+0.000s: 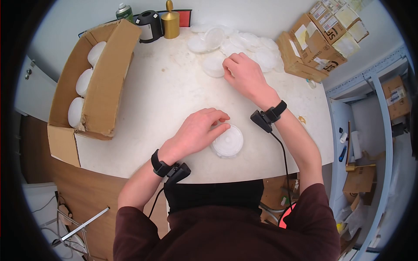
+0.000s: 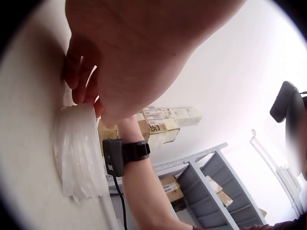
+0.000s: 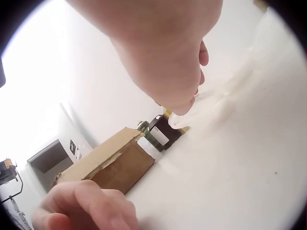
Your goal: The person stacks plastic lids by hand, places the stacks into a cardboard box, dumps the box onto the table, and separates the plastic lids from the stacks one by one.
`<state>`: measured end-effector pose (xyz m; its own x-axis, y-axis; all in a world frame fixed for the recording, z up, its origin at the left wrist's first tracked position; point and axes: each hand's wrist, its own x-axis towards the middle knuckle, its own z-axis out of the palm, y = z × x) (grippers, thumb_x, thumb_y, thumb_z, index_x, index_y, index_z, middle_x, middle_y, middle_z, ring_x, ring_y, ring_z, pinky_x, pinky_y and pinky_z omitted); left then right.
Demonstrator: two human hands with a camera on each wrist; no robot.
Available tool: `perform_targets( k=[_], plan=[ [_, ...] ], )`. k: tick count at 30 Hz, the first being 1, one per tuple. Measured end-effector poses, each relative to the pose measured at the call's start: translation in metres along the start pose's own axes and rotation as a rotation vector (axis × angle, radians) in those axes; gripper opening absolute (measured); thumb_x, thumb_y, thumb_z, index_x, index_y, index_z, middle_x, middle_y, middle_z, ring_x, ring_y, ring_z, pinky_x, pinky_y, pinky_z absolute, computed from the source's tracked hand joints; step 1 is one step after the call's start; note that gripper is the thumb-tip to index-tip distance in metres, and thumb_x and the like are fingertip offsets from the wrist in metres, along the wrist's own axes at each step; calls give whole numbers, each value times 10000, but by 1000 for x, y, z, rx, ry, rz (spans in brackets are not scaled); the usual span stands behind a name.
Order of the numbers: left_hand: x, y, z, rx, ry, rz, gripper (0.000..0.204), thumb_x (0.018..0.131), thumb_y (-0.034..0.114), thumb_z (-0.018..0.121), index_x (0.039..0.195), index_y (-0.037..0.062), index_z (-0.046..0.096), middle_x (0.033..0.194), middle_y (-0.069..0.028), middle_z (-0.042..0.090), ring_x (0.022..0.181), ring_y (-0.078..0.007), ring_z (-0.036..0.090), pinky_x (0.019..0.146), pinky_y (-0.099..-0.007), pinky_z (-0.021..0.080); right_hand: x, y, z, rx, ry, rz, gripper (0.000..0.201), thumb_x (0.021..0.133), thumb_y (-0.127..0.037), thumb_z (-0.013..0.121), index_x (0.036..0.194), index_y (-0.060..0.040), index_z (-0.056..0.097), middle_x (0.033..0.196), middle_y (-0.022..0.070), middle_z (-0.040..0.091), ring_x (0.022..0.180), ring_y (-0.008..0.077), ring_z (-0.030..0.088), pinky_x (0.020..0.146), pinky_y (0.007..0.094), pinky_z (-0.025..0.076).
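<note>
A round white tub (image 1: 229,141) stands on the table near its front edge, its crinkled, translucent side (image 2: 79,153) showing in the left wrist view. My left hand (image 1: 197,132) lies at the tub's far left edge, thumb over the rim and fingers loosely bent beyond it. Farther back, my right hand (image 1: 247,78) is at the front of a pile of clear round plastic lids (image 1: 237,42). Its thumb and fingertips pinch the edge of one clear lid (image 1: 212,65), which also shows below the fingertips in the right wrist view.
On the left, a long open cardboard box (image 1: 106,82) holds several white round tubs (image 1: 84,82). Behind it stand a spray can (image 1: 125,13), a black holder (image 1: 149,27) and a gold container (image 1: 170,25). Stacked cartons (image 1: 315,41) occupy the back right corner, with metal shelving (image 1: 381,126) beyond.
</note>
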<state>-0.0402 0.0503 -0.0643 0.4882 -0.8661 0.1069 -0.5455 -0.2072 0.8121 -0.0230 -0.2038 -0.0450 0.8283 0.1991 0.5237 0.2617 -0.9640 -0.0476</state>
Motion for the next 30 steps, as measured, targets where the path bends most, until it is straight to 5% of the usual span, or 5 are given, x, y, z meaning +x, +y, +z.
perform_targets(
  k=[7,9,13,19,30],
  plan=[
    [3,-5,-16,248,276,-26,222,1120,165,592,1222,36,741,1076,-136,764,988,-293,713,908,-410,555,-64,-44,-74,1028,-40,614,66,1066,-106,647,1047,-47,668,1084,58,769,971,136,685,813,318,524],
    [5,-2,-15,-39,436,-40,259,1144,190,579,1286,35,730,1046,-93,755,938,-212,682,880,-369,540,-90,-53,-93,1168,-122,722,70,1078,-117,644,1062,-52,662,1069,41,760,974,115,673,828,306,513],
    [5,17,-20,-498,300,-157,304,1128,238,621,1323,27,723,1019,-72,757,945,-175,684,870,-334,536,-136,-73,-94,1484,-258,968,70,1111,-149,629,1111,-85,659,1083,23,741,958,94,647,864,270,491],
    [-1,21,-13,-244,47,-182,265,1107,189,641,1299,39,746,850,7,627,831,-92,531,793,-276,467,-159,-98,-95,1341,-219,994,224,1117,-155,627,1326,-72,625,1030,16,733,948,97,643,892,282,498],
    [0,9,1,-63,84,-53,207,1095,144,667,1190,-11,767,935,-59,748,801,-122,601,753,-302,509,-174,-129,-93,1025,-223,923,538,1051,-58,705,1565,-68,548,953,9,752,858,106,640,836,285,524]
  ],
)
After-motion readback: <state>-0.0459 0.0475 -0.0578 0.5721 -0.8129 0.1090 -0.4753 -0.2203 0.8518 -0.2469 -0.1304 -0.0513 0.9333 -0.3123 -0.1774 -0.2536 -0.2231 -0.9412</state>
